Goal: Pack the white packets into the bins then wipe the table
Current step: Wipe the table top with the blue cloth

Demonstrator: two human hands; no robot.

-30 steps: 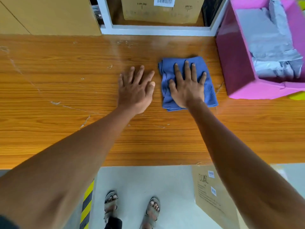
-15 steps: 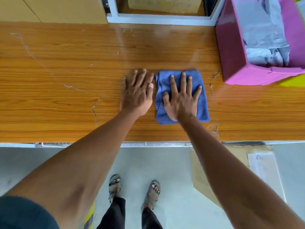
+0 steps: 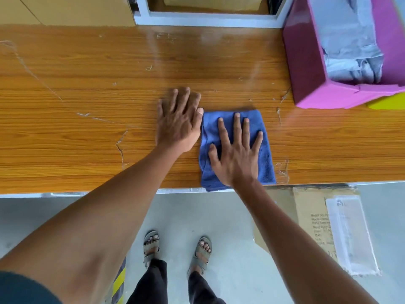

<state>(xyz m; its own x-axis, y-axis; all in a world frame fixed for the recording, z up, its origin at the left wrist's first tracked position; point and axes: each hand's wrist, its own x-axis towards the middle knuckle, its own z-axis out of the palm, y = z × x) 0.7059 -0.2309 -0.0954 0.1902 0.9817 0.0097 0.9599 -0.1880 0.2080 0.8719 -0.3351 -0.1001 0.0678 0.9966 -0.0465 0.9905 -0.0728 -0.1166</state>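
Observation:
A folded blue cloth [image 3: 266, 163] lies on the wooden table [image 3: 87, 132], its near edge reaching the table's front edge. My right hand [image 3: 235, 154] presses flat on the cloth with fingers spread straight. Just to its left, my left hand [image 3: 178, 123] rests flat on the bare wood, its thumb touching the cloth's left edge. At the far right stands a pink bin [image 3: 306, 69] holding several white packets [image 3: 350, 51].
A yellow bin [image 3: 388, 102] peeks out beside the pink bin. Cardboard boxes [image 3: 65, 9] and a white frame [image 3: 208, 18] line the table's back edge. A flat carton [image 3: 317, 218] lies on the floor by my feet.
My right hand has dragged the blue cloth toward me, from mid-table to the front edge. My left hand came back a little too, staying beside the cloth.

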